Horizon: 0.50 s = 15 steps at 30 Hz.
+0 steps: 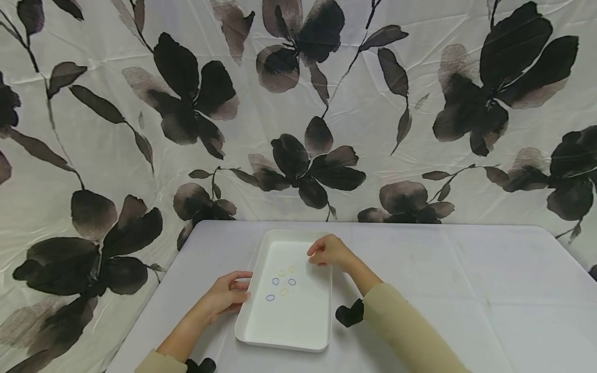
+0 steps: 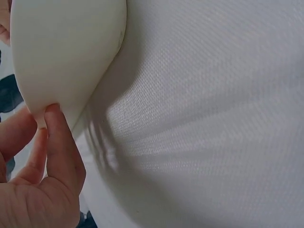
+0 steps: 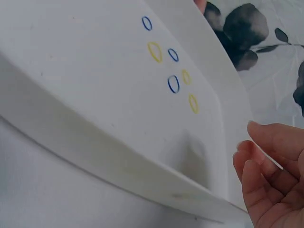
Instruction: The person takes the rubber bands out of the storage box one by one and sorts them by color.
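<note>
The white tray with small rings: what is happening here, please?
A person's left hand holds the left edge of the white tray. The right hand is at its far right corner; whether it holds anything is unclear. Three blue rings and three yellow rings lie in the tray.

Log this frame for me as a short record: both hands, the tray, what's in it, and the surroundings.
left hand: touching tray's left side
right hand: above tray's far right corner, fingers bent, nothing visible in them
tray: white, on table
contents: three blue rings, three yellow rings
table: white cover
backdrop: floral cloth
</note>
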Tool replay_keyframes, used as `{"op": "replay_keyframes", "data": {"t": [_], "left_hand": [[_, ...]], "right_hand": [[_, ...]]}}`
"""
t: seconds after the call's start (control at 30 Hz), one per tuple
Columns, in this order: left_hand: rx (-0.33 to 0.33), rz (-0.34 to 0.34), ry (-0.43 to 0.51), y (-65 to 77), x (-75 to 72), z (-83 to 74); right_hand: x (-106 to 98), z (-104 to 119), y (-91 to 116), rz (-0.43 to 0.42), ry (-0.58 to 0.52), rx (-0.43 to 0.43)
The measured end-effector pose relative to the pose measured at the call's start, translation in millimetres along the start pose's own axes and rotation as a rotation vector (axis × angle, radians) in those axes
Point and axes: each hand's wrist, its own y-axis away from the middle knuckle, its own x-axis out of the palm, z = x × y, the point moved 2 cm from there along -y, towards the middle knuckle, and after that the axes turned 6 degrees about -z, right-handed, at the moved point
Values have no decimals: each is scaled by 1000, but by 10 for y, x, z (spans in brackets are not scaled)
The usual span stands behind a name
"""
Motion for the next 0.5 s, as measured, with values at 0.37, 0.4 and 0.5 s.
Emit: {"op": "replay_keyframes", "data": {"t": [0.37, 0.4, 0.5], "left_hand": [[-5, -3, -18, 27, 5, -49], [-6, -2, -13, 29, 3, -50], [-5, 6, -13, 28, -1, -49]], "right_hand": [[267, 1, -38, 12, 44, -34], [296, -7, -49, 12, 52, -35], [367, -24, -70, 4, 90, -55]]}}
